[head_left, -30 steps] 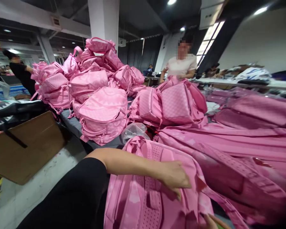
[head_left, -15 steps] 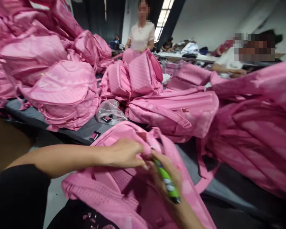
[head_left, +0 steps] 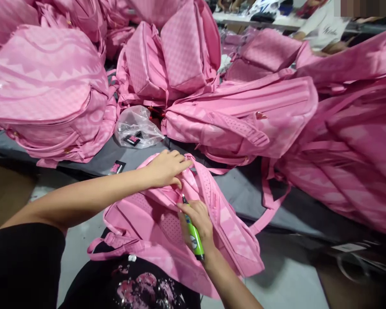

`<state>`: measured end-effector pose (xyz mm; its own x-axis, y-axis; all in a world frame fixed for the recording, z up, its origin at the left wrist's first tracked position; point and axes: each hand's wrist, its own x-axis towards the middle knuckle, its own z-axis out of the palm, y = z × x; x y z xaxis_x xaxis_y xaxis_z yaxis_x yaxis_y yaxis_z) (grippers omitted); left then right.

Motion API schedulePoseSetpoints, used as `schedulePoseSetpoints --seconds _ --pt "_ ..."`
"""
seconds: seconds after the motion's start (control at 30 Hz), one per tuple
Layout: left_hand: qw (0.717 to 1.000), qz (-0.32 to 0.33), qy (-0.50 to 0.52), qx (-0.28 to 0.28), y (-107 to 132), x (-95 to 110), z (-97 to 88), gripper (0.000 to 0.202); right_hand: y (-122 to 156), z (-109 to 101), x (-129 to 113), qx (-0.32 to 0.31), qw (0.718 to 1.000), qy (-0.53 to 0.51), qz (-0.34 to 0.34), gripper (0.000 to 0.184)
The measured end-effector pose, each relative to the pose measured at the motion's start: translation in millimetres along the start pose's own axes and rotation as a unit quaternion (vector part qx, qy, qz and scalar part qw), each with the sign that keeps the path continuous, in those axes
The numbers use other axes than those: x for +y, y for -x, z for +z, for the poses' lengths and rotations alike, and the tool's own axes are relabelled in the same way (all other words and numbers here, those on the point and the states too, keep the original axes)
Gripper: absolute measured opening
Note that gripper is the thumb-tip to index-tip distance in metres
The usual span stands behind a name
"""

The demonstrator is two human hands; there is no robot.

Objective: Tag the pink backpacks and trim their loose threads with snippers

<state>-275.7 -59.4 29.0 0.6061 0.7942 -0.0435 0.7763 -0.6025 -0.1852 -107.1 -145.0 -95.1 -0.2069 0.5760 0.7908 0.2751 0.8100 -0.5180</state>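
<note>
A pink backpack (head_left: pixel 241 240) lies in front of me, partly over my lap and against the table edge. My left hand (head_left: pixel 165 169) is closed on fabric at its top, thumb below and fingers above. In my right hand (head_left: pixel 199 219) is a green pen-like tool (head_left: pixel 194 238) with a black end and a narrow tip. The tip points up toward the fabric just below my left hand; whether it touches cannot be told. Some right-hand fingers are hidden behind the tool and the bag.
More pink backpacks crowd the grey table (head_left: pixel 244 189), including one on the left (head_left: pixel 48 86) and one lying ahead (head_left: pixel 238 120). A clear plastic bag (head_left: pixel 138 124) and a black label (head_left: pixel 117 167) lie left of centre. A person in a white shirt (head_left: pixel 328 28) is across the table.
The view has tilted down. My hands have moved apart slightly, and the left hand's fingers now spread over the backpack's top. The green tool remains in my right hand, its tip now visible.
</note>
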Motion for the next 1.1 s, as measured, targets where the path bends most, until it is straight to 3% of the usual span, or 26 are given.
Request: schedulePoseSetpoints --seconds 0.07,0.17,0.33,0.43,0.63,0.83,0.97,1.1 --pt "1.0 0.011 -0.014 0.007 0 1 1.8 0.081 6 0 5 0.003 1.0 0.001 0.006 0.041" --pt "0.999 0.02 -0.037 0.018 8 9 0.8 0.11 6 -2 12 0.0 1.0 -0.007 0.009 0.045" --pt "0.997 0.013 -0.074 -0.028 13 18 9.6 0.128 1 -3 11 -0.013 0.999 -0.038 0.019 0.039" --pt "0.995 0.0 -0.088 -0.055 9 16 17.5 0.124 0 -3 12 -0.027 0.999 -0.021 0.012 0.041" --pt "0.996 0.016 -0.079 -0.025 10 17 19.9 0.084 3 -6 19 -0.041 0.999 0.0 -0.007 0.043" --pt "0.997 -0.034 -0.065 -0.029 8 20 20.5 0.091 8 -10 26 -0.024 0.998 0.02 0.055 0.051" --pt "0.995 -0.08 -0.061 -0.012 8 20 25.3 0.095 -20 -20 26 -0.13 0.987 -0.004 0.091 0.022" --pt "0.994 -0.092 -0.046 -0.028 7 20 26.2 0.096 -60 -21 21 -0.279 0.947 -0.061 0.145 0.022"
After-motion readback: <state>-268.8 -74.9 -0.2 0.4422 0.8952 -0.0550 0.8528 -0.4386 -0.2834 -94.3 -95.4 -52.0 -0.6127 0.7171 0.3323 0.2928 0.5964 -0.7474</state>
